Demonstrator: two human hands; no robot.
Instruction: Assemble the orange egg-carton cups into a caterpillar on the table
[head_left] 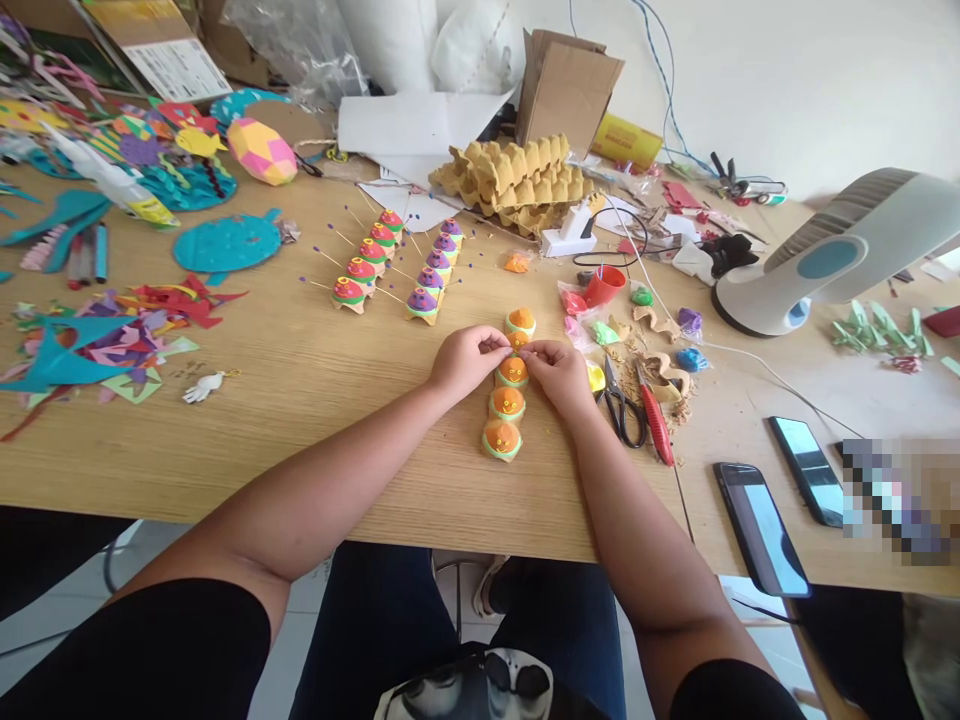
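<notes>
Left hand (474, 358), right hand (556, 375): fingertips meeting at the strip, whether gripping I can't tell
Orange-domed strip (512, 373): frame centre, above the table edge (480, 545)
Room: tabletop (330, 360) left-centre; scissors (622, 405) crowd my right

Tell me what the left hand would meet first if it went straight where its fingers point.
Probably the orange-topped row just ahead of the left hand, then the right hand facing it; any contact is hard to judge.

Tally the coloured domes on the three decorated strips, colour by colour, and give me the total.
Orange domes: 5, one partly covered
Red domes: 5
Purple domes: 5
Total: 15
</notes>
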